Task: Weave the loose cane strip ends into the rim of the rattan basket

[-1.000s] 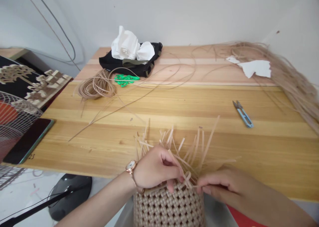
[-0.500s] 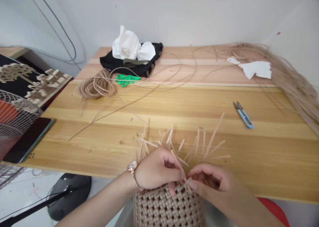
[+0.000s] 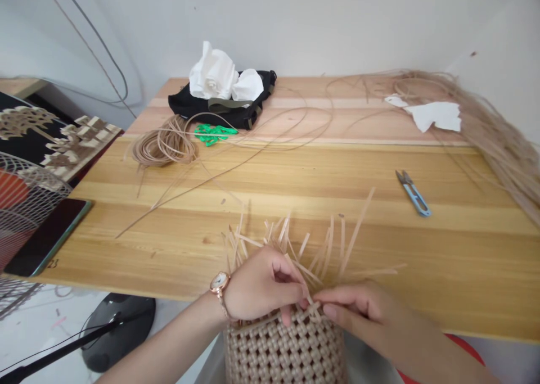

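Note:
A tan woven basket [image 3: 287,353] with an open knotted weave stands at the table's front edge, loose strip ends [image 3: 284,232] sticking up around its rim. My left hand [image 3: 270,283], a watch [image 3: 220,281] on its wrist, reaches over the rim. Its thumb and fingers pinch a flat strip [image 3: 310,298] at the rim's right part. Close beside it, my right hand [image 3: 365,308] has thumb and forefinger closed at the same rim corner, apparently on a strip end; its other fingers are curled and partly hidden.
Blue thread snips [image 3: 415,195] lie to the right. Behind are a coil of cane [image 3: 162,142], green string [image 3: 215,134], a black bag [image 3: 240,114] with white tissue [image 3: 215,75], and a long strand bundle [image 3: 489,136]. A phone [image 3: 48,238] rests at the left edge.
My right hand has shifted slightly, its forefinger straighter and pressed at the rim. One strip on the right has swung lower. The left hand stays at the rim.

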`<state>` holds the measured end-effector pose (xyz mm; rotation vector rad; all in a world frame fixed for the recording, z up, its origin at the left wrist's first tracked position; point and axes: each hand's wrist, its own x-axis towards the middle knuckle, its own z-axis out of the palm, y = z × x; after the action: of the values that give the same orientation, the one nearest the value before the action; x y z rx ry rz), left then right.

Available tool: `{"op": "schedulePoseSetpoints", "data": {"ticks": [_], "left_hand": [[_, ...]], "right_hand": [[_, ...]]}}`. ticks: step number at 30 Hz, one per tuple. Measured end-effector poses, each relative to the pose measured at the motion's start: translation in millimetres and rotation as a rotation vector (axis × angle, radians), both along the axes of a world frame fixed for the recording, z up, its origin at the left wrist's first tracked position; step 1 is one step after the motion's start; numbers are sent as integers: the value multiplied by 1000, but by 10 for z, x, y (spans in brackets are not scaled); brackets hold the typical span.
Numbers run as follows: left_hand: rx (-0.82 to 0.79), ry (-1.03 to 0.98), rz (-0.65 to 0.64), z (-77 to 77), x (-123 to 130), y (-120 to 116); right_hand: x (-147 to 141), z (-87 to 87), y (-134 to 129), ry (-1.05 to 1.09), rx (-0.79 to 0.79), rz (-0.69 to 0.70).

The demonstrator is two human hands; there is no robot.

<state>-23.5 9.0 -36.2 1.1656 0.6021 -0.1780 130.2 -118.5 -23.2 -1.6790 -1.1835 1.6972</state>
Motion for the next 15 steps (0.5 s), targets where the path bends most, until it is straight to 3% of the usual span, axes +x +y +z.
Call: {"op": "schedulePoseSetpoints", "data": {"ticks": [8, 12, 15], "left_hand": [[59, 5, -7, -9, -29, 29], [88, -11, -20, -10, -24, 33], [120, -22, -23, 14, -18, 36]], "right_hand": [[208, 97, -72, -363, 88, 268], [199, 151, -87, -435, 59, 267], [81, 175, -69, -391, 61, 160]]}}
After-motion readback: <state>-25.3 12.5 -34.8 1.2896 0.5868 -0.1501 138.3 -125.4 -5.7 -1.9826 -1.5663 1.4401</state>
